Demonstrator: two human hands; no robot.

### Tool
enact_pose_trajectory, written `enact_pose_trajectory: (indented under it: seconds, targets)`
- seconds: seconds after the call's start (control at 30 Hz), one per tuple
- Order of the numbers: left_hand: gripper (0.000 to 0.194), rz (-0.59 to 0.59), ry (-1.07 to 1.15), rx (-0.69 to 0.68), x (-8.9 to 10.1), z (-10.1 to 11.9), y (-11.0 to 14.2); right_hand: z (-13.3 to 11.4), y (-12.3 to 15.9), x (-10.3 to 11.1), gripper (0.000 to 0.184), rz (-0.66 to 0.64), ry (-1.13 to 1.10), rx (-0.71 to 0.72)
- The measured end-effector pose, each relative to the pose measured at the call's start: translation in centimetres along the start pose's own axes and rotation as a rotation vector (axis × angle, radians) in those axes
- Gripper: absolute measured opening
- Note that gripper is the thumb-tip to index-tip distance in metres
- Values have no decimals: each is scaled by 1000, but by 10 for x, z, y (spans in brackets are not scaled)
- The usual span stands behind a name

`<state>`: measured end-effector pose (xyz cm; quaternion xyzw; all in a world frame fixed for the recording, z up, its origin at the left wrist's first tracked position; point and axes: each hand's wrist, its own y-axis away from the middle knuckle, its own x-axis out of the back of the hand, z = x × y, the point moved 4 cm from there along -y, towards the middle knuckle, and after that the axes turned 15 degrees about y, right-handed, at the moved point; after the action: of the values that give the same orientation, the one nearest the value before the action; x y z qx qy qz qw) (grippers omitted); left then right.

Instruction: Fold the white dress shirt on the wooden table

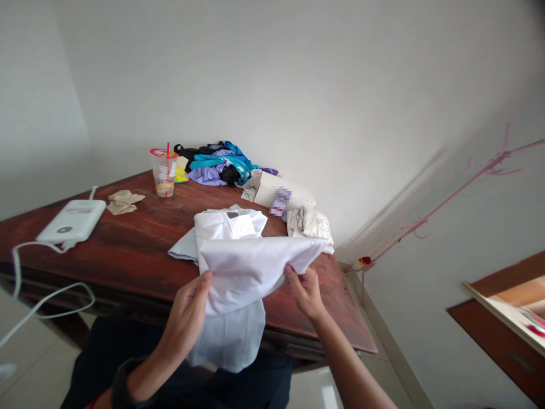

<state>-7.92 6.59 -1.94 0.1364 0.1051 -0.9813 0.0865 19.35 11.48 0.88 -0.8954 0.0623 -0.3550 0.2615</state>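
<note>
A white shirt (242,255) lies half on the dark wooden table (140,250), its collar end resting on the tabletop and its lower part hanging over the near edge. My left hand (187,318) grips the shirt's left side, thumb on top of the cloth. On the right, my right hand (304,289) pinches a folded edge of the same shirt and lifts it a little. Both hands are closed on the fabric at the table's front edge.
A plastic cup with a red straw (164,170), a pile of blue and purple clothes (223,162), a white box (283,193), a beige garment (310,224), a crumpled cloth (123,201) and a white device with a cable (72,221) share the table. A wall corner stands right.
</note>
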Motion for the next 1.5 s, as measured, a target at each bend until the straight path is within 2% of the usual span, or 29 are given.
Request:
enact_pose_trajectory:
  seconds: [0.13, 0.27, 0.4, 0.47, 0.53, 0.6, 0.7, 0.8, 0.87, 0.97, 1.07, 1.13, 1.23, 1.3, 1.37, 1.4, 1.43, 1.5]
  targets:
    - [55, -13, 103, 82, -2, -1, -25, -11, -42, -29, 38, 57, -64, -65]
    - [62, -81, 179, 135, -6, 1, -46, -15, -79, -70, 32, 10, -20, -84]
    - [69, -106, 22, 121, 7, 2, -68, -12, -102, -96, 29, -45, 100, -112]
    - [64, -102, -76, 33, 17, 3, -84, -10, -112, -102, 28, -87, 159, -137]
    - [59, -94, -195, -83, 24, 2, -102, -9, -121, -107, 29, -181, 251, -177]
    - [58, -53, -321, -154, 31, -6, -121, -5, -128, -113, 30, -288, 339, -223]
    - [66, -1, -438, -129, 40, -28, -139, 6, -132, -124, 29, -390, 403, -286]
    - [70, 4, -399, -57, 48, -44, -140, 18, -129, -134, 30, -441, 421, -320]
    - [75, 19, -338, -11, 52, -46, -133, 23, -127, -137, 34, -454, 432, -331]
    - [87, -35, -320, 13, 51, -38, -121, 24, -125, -139, 41, -460, 453, -343]
    - [86, -90, -377, -60, 44, -21, -108, 19, -127, -138, 48, -461, 465, -337]
    - [81, -55, -510, -93, 43, -9, -102, 15, -128, -137, 51, -454, 474, -325]
    - [82, 23, -861, -121, 45, 12, -106, 11, -128, -137, 50, -451, 507, -324]
    - [83, 40, -1045, -238, 41, 28, -118, 9, -129, -137, 48, -454, 547, -335]
    - [81, -34, -1073, -418, 27, 41, -135, 6, -130, -136, 46, -449, 592, -342]
    - [77, -126, -1040, -484, 16, 43, -143, 4, -130, -136, 44, -445, 615, -342]
    - [73, -254, -993, -517, 4, 41, -152, 2, -131, -136, 42, -440, 636, -341]
    - [66, -562, -926, -481, -21, 26, -165, 0, -130, -136, 39, -435, 668, -333]
